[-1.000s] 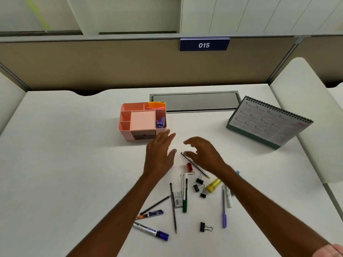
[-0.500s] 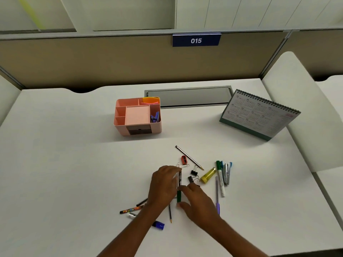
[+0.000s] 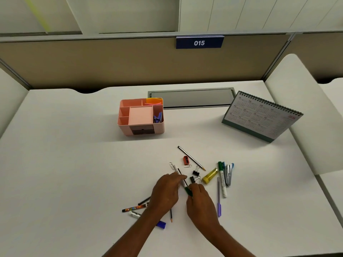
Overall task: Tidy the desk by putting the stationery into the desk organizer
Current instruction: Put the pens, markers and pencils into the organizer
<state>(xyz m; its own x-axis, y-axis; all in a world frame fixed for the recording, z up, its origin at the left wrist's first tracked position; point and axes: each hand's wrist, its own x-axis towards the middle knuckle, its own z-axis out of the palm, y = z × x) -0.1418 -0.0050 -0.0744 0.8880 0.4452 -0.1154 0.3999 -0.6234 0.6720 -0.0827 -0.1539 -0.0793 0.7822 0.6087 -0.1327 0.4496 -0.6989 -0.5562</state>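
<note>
**Stationery pick-up under way at near edge of desk**

Desk (image 3: 74, 164) is white, smooth and bare toward its left half; thin items will lie flat on it and likely resist pinching from above. Calendar (image 3: 263, 117) stands at the far right, well apart from the work. Organizer (image 3: 141, 115), pink with several open compartments, stands toward the far middle, well apart from the scattered stationery; one right-hand compartment holds a purple item.

Left hand (image 3: 165, 191) is curled over a thin dark pen (image 3: 179, 171), fingers closing at its lower length; whether the grip is fully closed cannot be told. Right hand (image 3: 200, 199) pinches the green marker (image 3: 188, 191) at its end.

Handling judgement: pens and pencil (image 3: 191, 158) are light, stiff and prone to roll; take them mid-barrel. Yellow tube (image 3: 210, 175) looks smooth and may slip. Stapler (image 3: 229, 173) is the heaviest piece; hold across its body. Binder clip (image 3: 196, 171) and sharpener (image 3: 185, 160) are small and rigid; a fingertip pinch should serve.
</note>
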